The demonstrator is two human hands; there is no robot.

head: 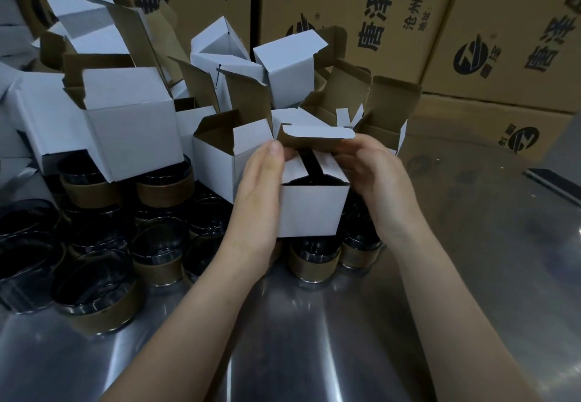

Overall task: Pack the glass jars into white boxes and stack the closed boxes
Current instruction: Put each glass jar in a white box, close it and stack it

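Cardboard, smooth matt white outside and raw brown inside: small cube-shaped white box (314, 209) at centre, held between two bare hands over the near edge of a cluster of jars. On top, two side flaps folded inward with a dark slit between them. At the back, lid flap (317, 136) raised, brown underside facing forward. Contents dark and hard to make out.

Flat against the box's left wall, left hand (261, 200), fingers straight and together, pointing up, tips reaching the flap edge; pressing, not curling. Arched over the top right corner, right hand (374, 178), fingers bent and curled onto the flaps, gripping there. Both forearms bare, angling in from below.

Below and to the left, glass jars (160, 191): squat, round, dark and glossy, each wrapped in a plain brown card sleeve, packed close on a metal table (314, 338) streaked with reflections. Cannot tell whether the box rests on the jar beneath or hangs just above.

Behind, heap of open boxes (132, 124) in the same white card, flaps sticking up at all angles, some tipped over. Farther back, wall of large brown cartons (361, 8), printed with bold black characters and a round logo.
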